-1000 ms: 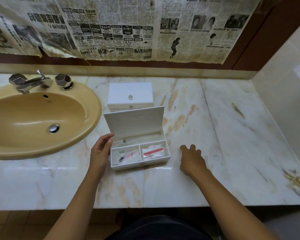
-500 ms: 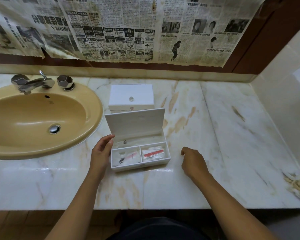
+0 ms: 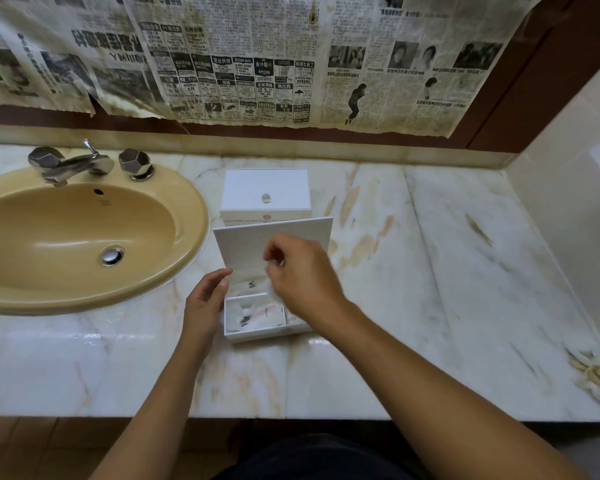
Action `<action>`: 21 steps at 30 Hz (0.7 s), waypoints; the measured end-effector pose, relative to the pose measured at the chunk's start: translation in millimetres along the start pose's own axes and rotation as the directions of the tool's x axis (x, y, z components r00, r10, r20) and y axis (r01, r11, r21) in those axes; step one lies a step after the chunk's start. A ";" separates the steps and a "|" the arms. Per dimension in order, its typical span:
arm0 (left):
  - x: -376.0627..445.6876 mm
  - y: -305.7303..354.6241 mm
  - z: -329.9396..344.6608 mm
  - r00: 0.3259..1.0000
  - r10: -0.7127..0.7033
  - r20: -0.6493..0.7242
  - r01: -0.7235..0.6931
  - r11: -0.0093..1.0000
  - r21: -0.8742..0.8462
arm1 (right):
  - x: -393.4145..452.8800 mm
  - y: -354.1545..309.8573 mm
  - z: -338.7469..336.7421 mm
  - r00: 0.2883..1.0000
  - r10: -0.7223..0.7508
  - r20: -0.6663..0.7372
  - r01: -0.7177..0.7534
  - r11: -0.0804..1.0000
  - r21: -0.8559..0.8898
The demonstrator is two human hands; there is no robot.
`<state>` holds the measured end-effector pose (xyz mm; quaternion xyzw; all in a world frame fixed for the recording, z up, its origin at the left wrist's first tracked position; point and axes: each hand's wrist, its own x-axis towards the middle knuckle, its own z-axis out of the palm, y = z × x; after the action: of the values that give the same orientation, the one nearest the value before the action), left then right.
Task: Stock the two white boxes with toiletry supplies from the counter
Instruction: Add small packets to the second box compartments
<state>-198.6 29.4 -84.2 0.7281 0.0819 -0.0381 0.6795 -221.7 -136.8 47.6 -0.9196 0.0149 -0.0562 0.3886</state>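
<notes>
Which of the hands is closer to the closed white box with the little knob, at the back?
The right hand. It hovers over the open box, just in front of the closed box. The left hand rests lower, against the open box's left side.

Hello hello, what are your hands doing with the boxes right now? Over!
Left hand steadying open box at its left side. Right hand over the box, fingers curled, grip blurred. Closed box behind, untouched. Nothing blocking.

The blurred right hand (image 3: 302,271) hides the right compartment of the open white box (image 3: 257,332) and part of its raised lid (image 3: 274,244), so whether its curled fingers pinch anything cannot be told.
</notes>
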 end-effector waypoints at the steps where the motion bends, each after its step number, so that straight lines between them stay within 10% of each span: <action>1: 0.1 0.7 0.7 1.000 0.003 -0.005 -0.003 1.000 -0.008 | 0.1 -5.5 10.8 0.999 -0.041 0.029 0.041 0.999 -0.004; 12: 4.7 -7.0 -5.9 0.999 -0.038 0.037 0.039 0.998 -0.040 | -7.3 10.7 92.4 0.910 -0.201 0.363 0.299 0.924 -0.239; 21: 4.2 -5.8 -6.2 0.998 -0.036 0.041 0.037 0.999 -0.010 | -17.9 15.8 85.0 0.902 -0.289 0.322 0.369 0.901 -0.226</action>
<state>-195.8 36.3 -90.1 0.7219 0.0814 -0.0650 0.6842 -229.5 -85.9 -24.1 -0.9528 -0.1896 0.0123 0.2366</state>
